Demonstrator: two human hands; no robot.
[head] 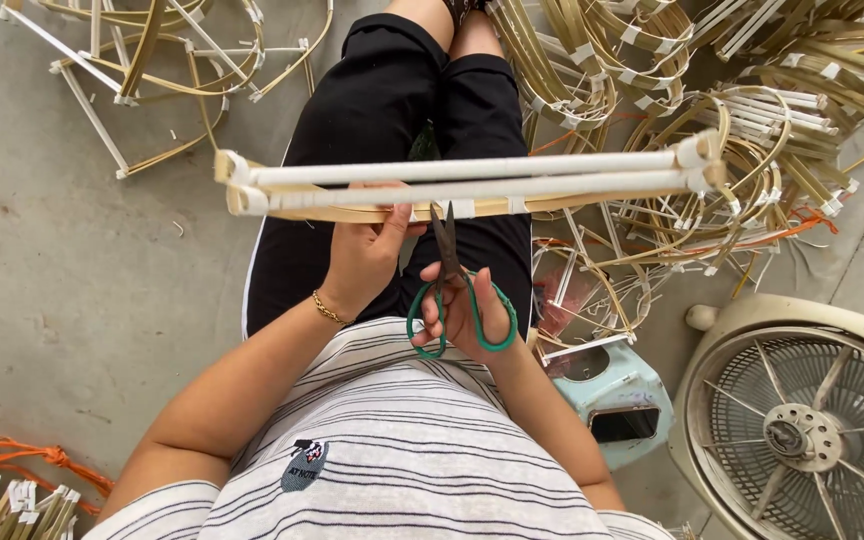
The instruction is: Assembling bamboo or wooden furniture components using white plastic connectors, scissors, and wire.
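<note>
My left hand grips a long frame of bamboo strips wrapped in white paper, held level across my lap. My right hand holds green-handled scissors with the blades pointing up at the frame's lower strip, near a white tape binding. The blade tips touch or nearly touch the frame just right of my left thumb. A thin gold bracelet sits on my left wrist.
Heaps of finished bent bamboo frames lie at the top right and top left. A pale blue plastic stool stands by my right side, with a white floor fan beyond it. Bundled strips with orange cord lie bottom left on the concrete floor.
</note>
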